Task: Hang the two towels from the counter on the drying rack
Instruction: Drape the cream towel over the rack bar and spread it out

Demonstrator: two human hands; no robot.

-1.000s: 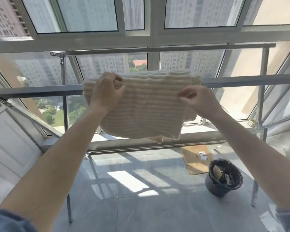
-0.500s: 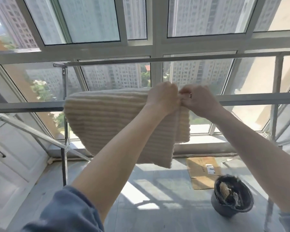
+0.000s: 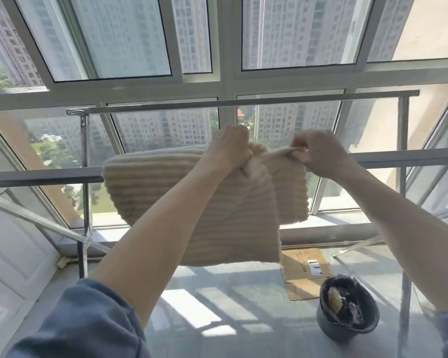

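Over the near rail [image 3: 44, 177]: a ribbed cream towel [image 3: 186, 202] is draped across this horizontal bar of the drying rack. One layer hangs toward the camera, and a shorter one shows behind it at the right.
Left hand [image 3: 229, 151]: the fingers are curled round a bunched fold at the towel's top, right at the rail. It seems to anchor the cloth so it cannot slide off.
Right hand [image 3: 318, 155]: fingers and thumb pinch the towel's top edge near its right end. The edge is drawn into a taut strip between the two hands, probably to spread the gathered end along the bar.
Step in hand: judged as straightening this towel. Its right end is bunched and needs drawing out rightward.
Second towel: not in view, nor is the counter.
Upper rail [image 3: 269, 100]: runs higher and farther back, toward the window.
Floor: a dark bucket [image 3: 347, 316] lined with a bag stands just beside a flattened cardboard sheet [image 3: 303, 270], below right of the towel's hem.
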